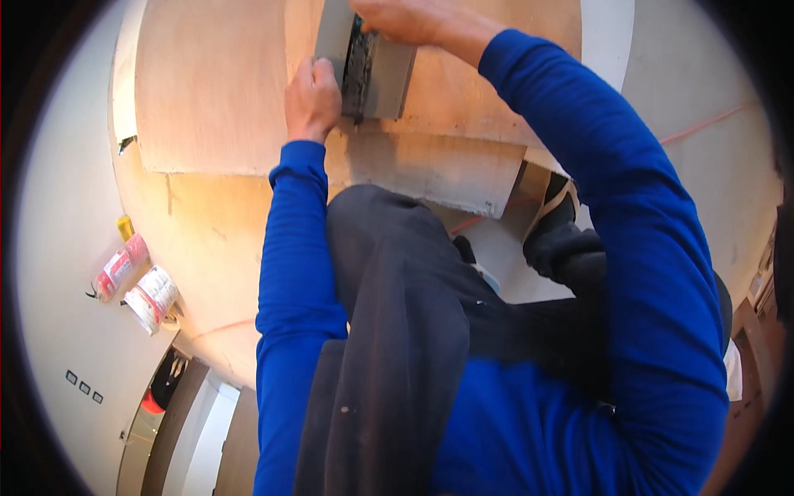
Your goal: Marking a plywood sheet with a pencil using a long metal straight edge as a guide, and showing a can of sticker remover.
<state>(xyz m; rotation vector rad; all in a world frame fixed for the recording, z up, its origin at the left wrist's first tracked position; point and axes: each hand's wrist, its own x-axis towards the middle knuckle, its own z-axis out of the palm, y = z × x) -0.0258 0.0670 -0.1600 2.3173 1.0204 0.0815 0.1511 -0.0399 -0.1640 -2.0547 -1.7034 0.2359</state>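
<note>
My left hand (313, 99) grips the left edge of a long grey board or panel piece (396, 84) at the top of the view. Down the middle of this piece runs a dark, rough strip (358, 71). My right hand (397, 18) is curled above the strip, partly cut off by the picture's top edge; a bit of something green shows beside its fingers, too hidden to name. Under the grey piece lies a large plywood sheet (211, 93), its near edge over another wooden sheet (428, 167).
Left, a yellow object (124, 228), a red-and-white package (118, 270) and a white printed bucket (152, 297) stand together. My bent knee (378, 217) is close to the sheets' near edge. A dark shoe (552, 211) and an orange cord (707, 124) are at the right.
</note>
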